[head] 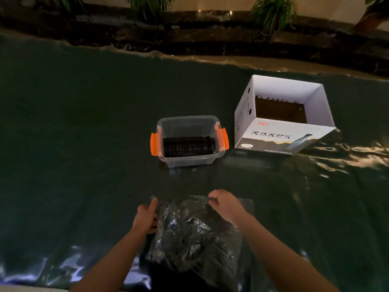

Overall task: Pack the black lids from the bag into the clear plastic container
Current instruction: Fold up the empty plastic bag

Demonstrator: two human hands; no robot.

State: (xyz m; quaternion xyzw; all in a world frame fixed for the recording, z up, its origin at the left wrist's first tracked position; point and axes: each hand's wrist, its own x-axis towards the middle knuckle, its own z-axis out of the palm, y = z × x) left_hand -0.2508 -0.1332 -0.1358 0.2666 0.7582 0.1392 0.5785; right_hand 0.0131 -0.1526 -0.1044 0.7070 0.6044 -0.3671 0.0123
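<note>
A crinkled clear plastic bag [195,239] full of black lids lies on the dark table near me. My left hand [146,216] grips the bag's left top edge. My right hand [225,204] pinches its right top edge. Farther out stands the clear plastic container [189,161] with orange latches. A row of black lids [188,146] lies on edge inside it, along its near side.
A white cardboard box [282,135] with printed characters stands open to the right of the container. A shiny dark green cloth [84,144] covers the table. A dark stone ledge [189,39] with potted plants runs along the back.
</note>
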